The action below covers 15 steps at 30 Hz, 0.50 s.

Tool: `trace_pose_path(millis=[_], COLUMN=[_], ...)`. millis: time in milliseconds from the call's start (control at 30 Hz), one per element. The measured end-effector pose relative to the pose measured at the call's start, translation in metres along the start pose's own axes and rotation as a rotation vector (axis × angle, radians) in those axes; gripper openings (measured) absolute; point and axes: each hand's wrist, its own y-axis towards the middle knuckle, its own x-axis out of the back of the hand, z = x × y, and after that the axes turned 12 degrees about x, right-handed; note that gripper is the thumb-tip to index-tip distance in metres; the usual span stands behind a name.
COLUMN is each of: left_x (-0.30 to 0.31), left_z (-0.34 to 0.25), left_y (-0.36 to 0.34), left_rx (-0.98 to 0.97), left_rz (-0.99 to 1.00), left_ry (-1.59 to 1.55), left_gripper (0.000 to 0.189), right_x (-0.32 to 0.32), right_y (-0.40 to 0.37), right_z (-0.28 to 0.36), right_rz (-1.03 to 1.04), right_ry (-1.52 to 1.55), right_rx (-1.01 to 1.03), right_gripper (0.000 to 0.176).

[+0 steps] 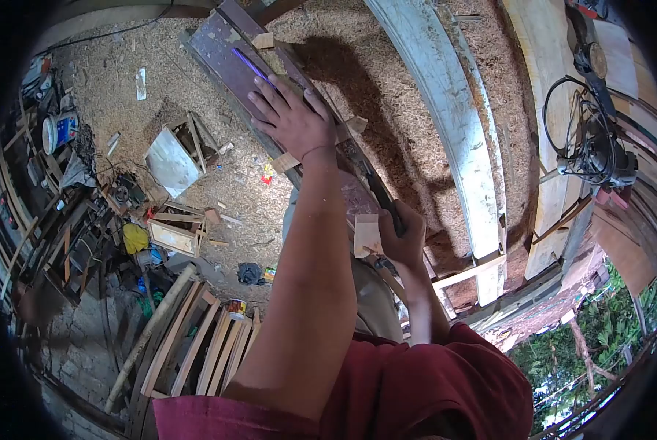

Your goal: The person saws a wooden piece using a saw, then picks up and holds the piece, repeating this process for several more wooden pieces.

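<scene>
Plank (224,53), dark and purple-stained, runs diagonally above a sawdust floor (160,88). Left hand (293,121) lies flat on the plank's middle stretch, palm down, fingers spread wide and holding nothing. Right hand (403,236) sits at the plank's near end, fist closed round a dark handle (384,199) that lies along the plank; the working end of this tool cannot be made out. A small pale wood block (367,235) stands just beside the right hand, on its plank side.

A curved white beam (453,132) runs to the right of the plank, well apart from it. Beyond the beam, farther from the plank, a power tool (599,158) with coiled cable rests on pale timber. Left of the plank stand a small wooden stool (174,155) and, nearer the person, a wooden crate (173,236). A stack of slats (196,345) lies below the crate, far from the plank.
</scene>
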Motion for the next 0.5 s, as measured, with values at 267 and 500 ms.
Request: trace_pose_path(millis=[267, 500], left_x=[-0.003, -0.002], left_z=[0.002, 0.003], left_y=[-0.002, -0.002], left_rx=[-0.005, 0.001], left_rz=[-0.016, -0.011], left_ry=[-0.024, -0.003], left_gripper=[0.073, 0.073], right_x=[0.005, -0.002], right_y=[-0.006, 0.010], right_z=[-0.009, 0.001], right_rz=[0.031, 0.065], right_ry=[-0.016, 0.008], right_rx=[0.034, -0.026], right_gripper=[0.016, 0.017])
